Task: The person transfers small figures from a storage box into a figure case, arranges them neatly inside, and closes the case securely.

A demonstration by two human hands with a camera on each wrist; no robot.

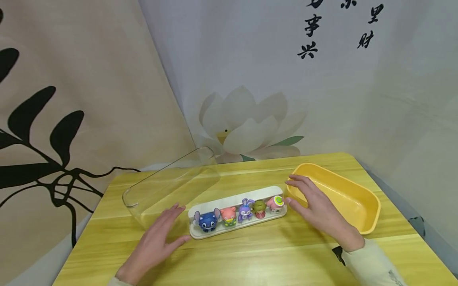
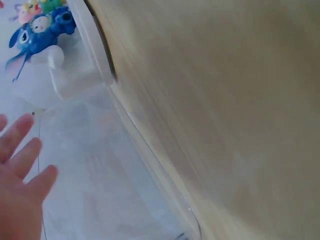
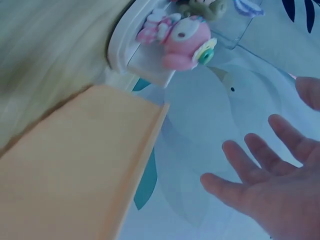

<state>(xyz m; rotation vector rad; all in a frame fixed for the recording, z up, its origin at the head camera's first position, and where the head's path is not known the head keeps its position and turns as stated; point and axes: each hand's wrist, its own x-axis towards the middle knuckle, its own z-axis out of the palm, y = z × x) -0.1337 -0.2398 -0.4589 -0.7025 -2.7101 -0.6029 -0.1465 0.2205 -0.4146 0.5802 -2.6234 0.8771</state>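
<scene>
A long white tray lies in the middle of the table with several small figurines in a row. From left to right they are a blue big-eared figurine, a coral one, a purple rabbit, an olive-green one and a pink one with a flower-like disc. Fingers spread, my left hand hovers by the tray's left end and holds nothing. My right hand is empty beside the right end, its fingers extended; in the head view it overlaps the yellow basin.
A clear plastic box stands at the back left, close behind my left hand. The yellow basin takes up the table's right side. Behind the wooden table hangs a printed cloth with a flower and dark characters.
</scene>
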